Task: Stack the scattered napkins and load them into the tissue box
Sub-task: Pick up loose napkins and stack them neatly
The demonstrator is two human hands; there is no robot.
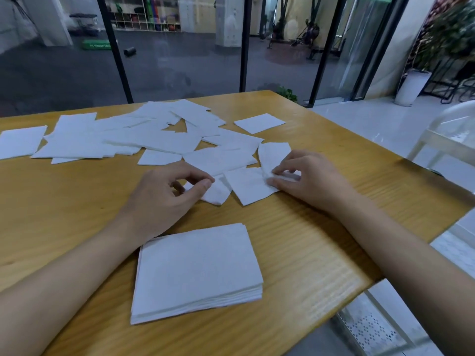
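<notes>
A neat stack of white napkins (pixel 196 271) lies near the front edge of the wooden table (pixel 321 253). Beyond my hands, several loose white napkins (pixel 123 137) are scattered across the table, many overlapping. My left hand (pixel 167 199) pinches the corner of a small napkin (pixel 217 194) between thumb and forefinger. My right hand (pixel 308 181) pinches the bunched edge of a crumpled napkin (pixel 272 155), its fingers also resting on a flat napkin (pixel 248 185). No tissue box is visible.
One single napkin (pixel 259 122) lies apart at the far right of the table. The table's right edge runs diagonally, with a pale chair (pixel 447 134) beyond it. Glass panels with black frames (pixel 245 42) stand behind the table.
</notes>
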